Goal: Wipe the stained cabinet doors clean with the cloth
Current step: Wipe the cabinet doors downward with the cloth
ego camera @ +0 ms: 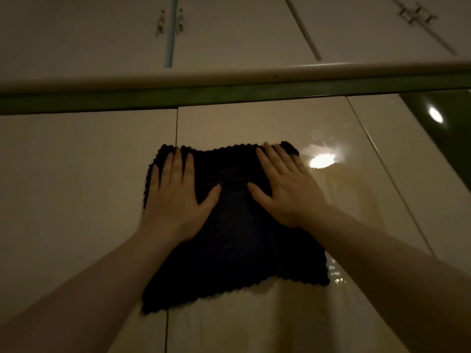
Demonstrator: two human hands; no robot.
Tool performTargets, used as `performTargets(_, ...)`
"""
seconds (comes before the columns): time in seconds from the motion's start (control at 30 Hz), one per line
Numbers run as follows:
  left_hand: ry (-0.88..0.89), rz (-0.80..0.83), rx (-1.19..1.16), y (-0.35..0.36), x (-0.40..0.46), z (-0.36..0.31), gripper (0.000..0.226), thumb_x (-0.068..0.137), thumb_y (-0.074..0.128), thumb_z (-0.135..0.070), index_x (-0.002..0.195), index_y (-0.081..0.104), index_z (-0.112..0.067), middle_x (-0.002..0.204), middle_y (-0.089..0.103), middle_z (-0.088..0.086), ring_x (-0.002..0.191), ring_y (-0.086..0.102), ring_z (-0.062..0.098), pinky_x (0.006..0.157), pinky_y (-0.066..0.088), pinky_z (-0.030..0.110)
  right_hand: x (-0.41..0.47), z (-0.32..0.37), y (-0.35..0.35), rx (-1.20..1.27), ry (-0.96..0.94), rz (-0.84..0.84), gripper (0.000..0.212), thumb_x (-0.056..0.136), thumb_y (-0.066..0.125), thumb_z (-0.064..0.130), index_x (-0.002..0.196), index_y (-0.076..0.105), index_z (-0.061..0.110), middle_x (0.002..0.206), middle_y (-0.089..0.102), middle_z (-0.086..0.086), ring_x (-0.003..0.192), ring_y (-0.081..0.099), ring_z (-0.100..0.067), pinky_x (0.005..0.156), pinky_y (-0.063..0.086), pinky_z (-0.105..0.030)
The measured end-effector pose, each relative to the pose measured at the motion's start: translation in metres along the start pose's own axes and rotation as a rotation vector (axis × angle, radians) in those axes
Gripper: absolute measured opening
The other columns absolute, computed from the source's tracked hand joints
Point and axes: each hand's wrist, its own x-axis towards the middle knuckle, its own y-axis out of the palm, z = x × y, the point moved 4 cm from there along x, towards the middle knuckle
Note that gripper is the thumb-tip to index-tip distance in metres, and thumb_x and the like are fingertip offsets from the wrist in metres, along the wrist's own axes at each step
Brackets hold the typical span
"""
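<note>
A dark square cloth with scalloped edges lies spread flat against a glossy cream cabinet door, overlapping the seam to the neighbouring door on the left. My left hand presses flat on the cloth's upper left, fingers spread. On the cloth's upper right, my right hand is pressed flat as well. A yellowish stain streak runs down the door just right of the cloth, beside a wet glare spot.
Above the doors run a green strip and a rounded cream ledge. Upper cabinet doors with small metal handles sit above. A third door lies to the right, with a green panel beyond.
</note>
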Motion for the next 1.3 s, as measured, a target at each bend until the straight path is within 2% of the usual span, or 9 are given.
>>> performTargets(0.3, 0.021, -0.002, 0.007, 0.007, 0.048, -0.022, 0.092, 0.086, 0.01, -0.075, 0.154, -0.005, -0.016, 0.162, -0.009, 0.007, 0.148, -0.011, 0.018, 0.121, -0.005, 0.043, 0.037, -0.041, -0.001, -0.048, 0.005, 0.028, 0.076, 0.093, 0.017, 0.064, 0.154, -0.006, 0.024, 0.162, -0.009, 0.004, 0.148, -0.01, -0.012, 0.118, -0.007, -0.033)
performTargets(0.53, 0.026, -0.021, -0.009, 0.01, 0.05, -0.028, 0.091, 0.085, 0.008, -0.075, 0.154, -0.002, -0.017, 0.162, -0.007, 0.006, 0.149, -0.008, 0.017, 0.121, -0.005, 0.042, 0.035, -0.051, 0.001, -0.03, 0.001, -0.002, 0.075, 0.094, 0.019, 0.062, 0.154, -0.004, 0.024, 0.162, -0.007, 0.005, 0.148, -0.01, -0.011, 0.119, -0.006, -0.033)
performTargets(0.7, 0.054, -0.029, -0.033, 0.012, 0.029, -0.046, 0.084, 0.09, 0.012, -0.07, 0.154, -0.002, -0.017, 0.162, -0.008, 0.005, 0.148, -0.01, 0.016, 0.12, -0.008, 0.039, 0.012, -0.061, -0.001, -0.027, 0.001, 0.002, 0.075, 0.093, 0.019, 0.063, 0.154, -0.005, 0.025, 0.161, -0.009, 0.005, 0.147, -0.011, -0.01, 0.118, -0.007, -0.032)
performTargets(0.87, 0.079, -0.022, -0.065, 0.015, 0.003, -0.064, 0.083, 0.089, 0.01, -0.068, 0.154, -0.003, -0.017, 0.162, -0.009, 0.005, 0.148, -0.012, 0.015, 0.12, -0.01, 0.04, -0.019, -0.069, 0.001, -0.034, 0.021, 0.026, 0.081, 0.085, 0.007, 0.066, 0.153, -0.007, 0.025, 0.161, -0.01, 0.006, 0.147, -0.013, -0.009, 0.121, -0.005, -0.035)
performTargets(1.3, 0.129, 0.048, -0.116, 0.02, -0.072, -0.109, 0.079, 0.092, 0.01, -0.062, 0.154, -0.006, -0.015, 0.162, -0.013, 0.006, 0.148, -0.015, 0.017, 0.12, -0.006, 0.044, -0.111, -0.076, 0.002, -0.009, 0.14, 0.064, 0.075, 0.089, 0.008, 0.061, 0.153, -0.006, 0.024, 0.161, -0.009, 0.004, 0.147, -0.012, -0.01, 0.121, -0.002, -0.037)
